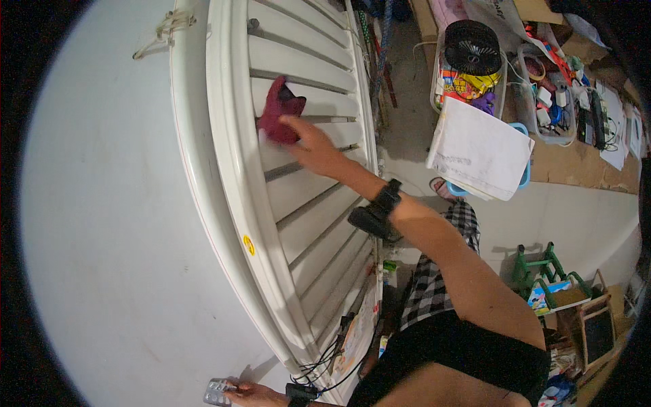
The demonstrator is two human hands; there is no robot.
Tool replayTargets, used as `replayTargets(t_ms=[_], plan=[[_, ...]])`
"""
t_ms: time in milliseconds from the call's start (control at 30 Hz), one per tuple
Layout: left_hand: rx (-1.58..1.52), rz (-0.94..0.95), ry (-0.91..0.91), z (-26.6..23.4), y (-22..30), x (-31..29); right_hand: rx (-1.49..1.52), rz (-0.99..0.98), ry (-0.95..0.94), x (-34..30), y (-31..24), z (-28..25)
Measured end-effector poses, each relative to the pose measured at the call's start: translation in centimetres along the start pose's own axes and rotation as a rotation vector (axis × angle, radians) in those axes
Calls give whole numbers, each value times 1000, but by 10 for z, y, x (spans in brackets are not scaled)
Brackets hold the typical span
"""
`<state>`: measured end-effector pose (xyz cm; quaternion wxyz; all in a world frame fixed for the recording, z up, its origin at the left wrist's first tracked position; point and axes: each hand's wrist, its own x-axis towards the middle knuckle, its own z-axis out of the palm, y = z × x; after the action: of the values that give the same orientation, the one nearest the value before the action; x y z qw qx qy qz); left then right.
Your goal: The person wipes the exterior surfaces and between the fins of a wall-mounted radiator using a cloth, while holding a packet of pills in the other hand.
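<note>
My right hand (313, 148) reaches across to a white slatted frame (319, 227) and is closed on a dark red cloth (278, 112). The cloth is bunched against the upper slats, its far end sticking up past the fingers. Some motion blur softens the hand and the cloth's lower edge. At the bottom edge, my left hand (254, 395) pinches a small grey thing with pale raised spots (216, 392) beside the wall. Its kind is not clear. Both wrists carry black strapped devices, the right one bulky (376, 211).
A pale wall (108, 203) runs along the left. Dark cables (329, 363) hang by the frame's lower end. To the right stand plastic bins of odds and ends (566, 132), a black fan (472, 47), stacked papers (483, 149) and a green stool-like frame (536, 261).
</note>
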<state>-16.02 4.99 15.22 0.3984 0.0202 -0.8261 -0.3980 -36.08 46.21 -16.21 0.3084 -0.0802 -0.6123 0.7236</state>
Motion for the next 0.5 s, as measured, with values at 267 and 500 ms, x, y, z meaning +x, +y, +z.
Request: replayTargets(t_ms=[267, 500], plan=[[-284, -57, -38, 7, -3, 2, -373, 431, -249, -28, 134, -52], [651, 240, -34, -3, -11, 5, -154, 222, -110, -23, 63, -62]])
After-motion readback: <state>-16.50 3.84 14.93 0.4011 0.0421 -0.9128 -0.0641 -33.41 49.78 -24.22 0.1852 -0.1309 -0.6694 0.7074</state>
